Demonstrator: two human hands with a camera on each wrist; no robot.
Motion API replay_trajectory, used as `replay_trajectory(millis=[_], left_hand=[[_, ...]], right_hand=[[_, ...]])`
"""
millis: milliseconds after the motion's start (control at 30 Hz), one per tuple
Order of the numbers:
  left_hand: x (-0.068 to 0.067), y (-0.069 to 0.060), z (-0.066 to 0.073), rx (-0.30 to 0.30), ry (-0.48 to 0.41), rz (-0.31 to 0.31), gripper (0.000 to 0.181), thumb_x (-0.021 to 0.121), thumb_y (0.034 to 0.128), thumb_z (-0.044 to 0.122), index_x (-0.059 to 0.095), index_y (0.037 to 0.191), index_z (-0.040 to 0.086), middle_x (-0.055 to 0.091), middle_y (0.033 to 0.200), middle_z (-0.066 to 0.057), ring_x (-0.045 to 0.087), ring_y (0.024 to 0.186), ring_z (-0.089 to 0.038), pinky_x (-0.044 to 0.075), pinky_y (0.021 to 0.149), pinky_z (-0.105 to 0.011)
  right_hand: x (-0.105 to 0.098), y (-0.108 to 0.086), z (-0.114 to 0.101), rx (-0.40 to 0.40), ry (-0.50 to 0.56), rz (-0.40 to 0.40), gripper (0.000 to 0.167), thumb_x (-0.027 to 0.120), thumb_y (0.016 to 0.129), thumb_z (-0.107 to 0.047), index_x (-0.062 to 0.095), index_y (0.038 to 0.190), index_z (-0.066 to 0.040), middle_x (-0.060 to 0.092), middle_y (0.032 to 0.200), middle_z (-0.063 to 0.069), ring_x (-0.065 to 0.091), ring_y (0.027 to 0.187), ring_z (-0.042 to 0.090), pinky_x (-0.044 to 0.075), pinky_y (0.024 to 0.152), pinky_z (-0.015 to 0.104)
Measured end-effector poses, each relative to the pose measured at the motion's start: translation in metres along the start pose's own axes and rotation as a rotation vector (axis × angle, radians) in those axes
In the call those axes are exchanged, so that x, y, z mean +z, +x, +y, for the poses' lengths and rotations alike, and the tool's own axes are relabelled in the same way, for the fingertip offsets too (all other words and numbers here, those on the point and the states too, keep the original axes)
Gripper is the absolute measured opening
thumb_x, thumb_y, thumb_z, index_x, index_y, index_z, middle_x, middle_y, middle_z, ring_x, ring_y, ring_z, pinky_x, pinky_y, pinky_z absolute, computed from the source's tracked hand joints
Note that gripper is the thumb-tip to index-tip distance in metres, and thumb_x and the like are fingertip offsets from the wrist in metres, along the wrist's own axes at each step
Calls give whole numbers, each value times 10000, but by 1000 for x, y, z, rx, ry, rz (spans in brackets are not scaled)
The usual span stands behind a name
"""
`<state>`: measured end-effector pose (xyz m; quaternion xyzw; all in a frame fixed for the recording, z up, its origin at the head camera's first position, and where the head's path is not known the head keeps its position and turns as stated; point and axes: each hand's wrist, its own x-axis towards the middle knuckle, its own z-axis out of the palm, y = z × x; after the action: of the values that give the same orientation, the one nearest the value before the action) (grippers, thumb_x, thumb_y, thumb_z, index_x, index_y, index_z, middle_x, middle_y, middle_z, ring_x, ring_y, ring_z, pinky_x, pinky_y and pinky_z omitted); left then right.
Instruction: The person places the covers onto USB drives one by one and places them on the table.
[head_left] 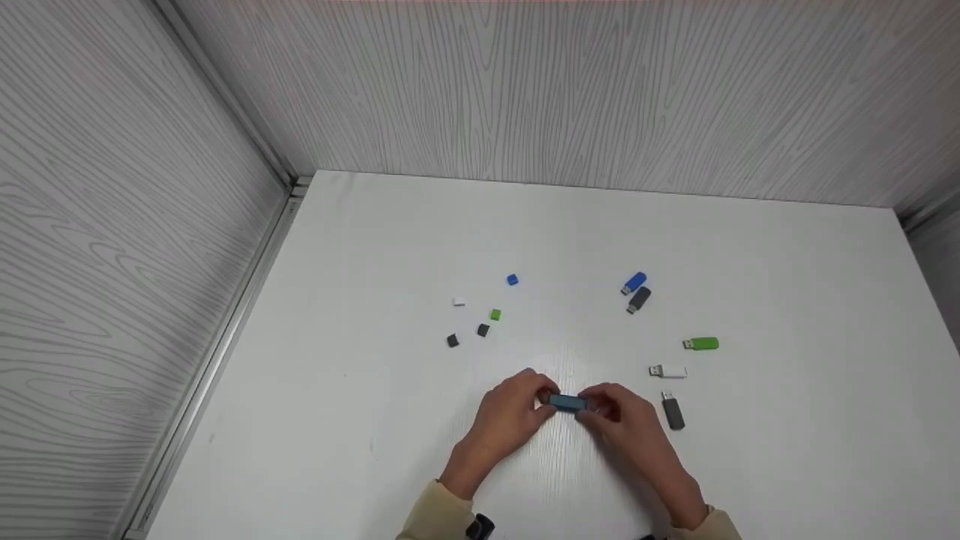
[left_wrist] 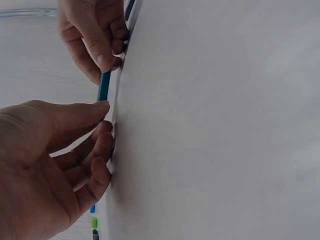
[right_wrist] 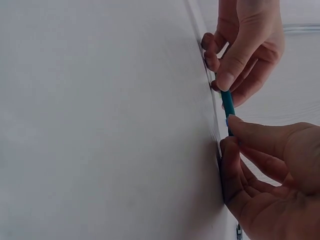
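Observation:
Near the front of the white table, a teal USB stick (head_left: pixel 568 403) is pinched between both hands, one at each end. My left hand (head_left: pixel 510 412) holds its left end between thumb and fingers. At the right end, the thumb and fingers of my right hand (head_left: pixel 626 420) grip it. Both wrist views show the teal side of the stick (left_wrist: pixel 103 86) bare between the two thumbs. Fingers cover its ends, so whether a cap sits on it cannot be told. Closest to the right hand lies a dark grey USB stick (head_left: pixel 673 411) with its metal plug exposed.
Uncapped USB sticks lie to the right: white (head_left: pixel 675 372), green (head_left: pixel 705 343), dark grey (head_left: pixel 640 298) and blue (head_left: pixel 636 281). Small loose caps lie left of centre: blue (head_left: pixel 512 280), white (head_left: pixel 459 302), green (head_left: pixel 496 315) and two dark ones (head_left: pixel 483 330). Wood-grain panels (head_left: pixel 525 90) border the table (head_left: pixel 337 262).

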<state>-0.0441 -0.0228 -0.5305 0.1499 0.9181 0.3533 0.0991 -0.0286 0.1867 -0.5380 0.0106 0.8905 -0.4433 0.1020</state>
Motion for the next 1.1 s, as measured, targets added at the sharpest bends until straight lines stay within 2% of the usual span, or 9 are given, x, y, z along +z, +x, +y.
replay_trajectory(millis=[367, 767, 1100], left_hand=[[2, 0, 2, 6, 41, 7, 190, 795, 946, 154, 754, 1131, 152, 677, 962, 40, 526, 804, -24, 477, 746, -194], [2, 1, 2, 7, 38, 5, 190, 788, 953, 159, 749, 1139, 157, 660, 958, 45, 518, 808, -25, 473, 753, -194], [3, -1, 1, 21, 41, 7, 200, 781, 958, 154, 736, 1153, 151, 665, 970, 29, 505, 811, -29, 461, 751, -191]], right_hand=[[2, 0, -2, -14, 3, 9, 279, 818, 892, -36, 748, 1146, -127, 683, 916, -6, 564, 840, 109, 491, 763, 211], [3, -1, -2, -29, -10, 22, 285, 810, 892, -15, 750, 1149, -120, 680, 917, 4, 571, 839, 111, 504, 768, 201], [3, -5, 0, 6, 33, 13, 275, 781, 944, -101, 738, 1213, -136, 692, 940, -6, 589, 851, 101, 509, 779, 192]])
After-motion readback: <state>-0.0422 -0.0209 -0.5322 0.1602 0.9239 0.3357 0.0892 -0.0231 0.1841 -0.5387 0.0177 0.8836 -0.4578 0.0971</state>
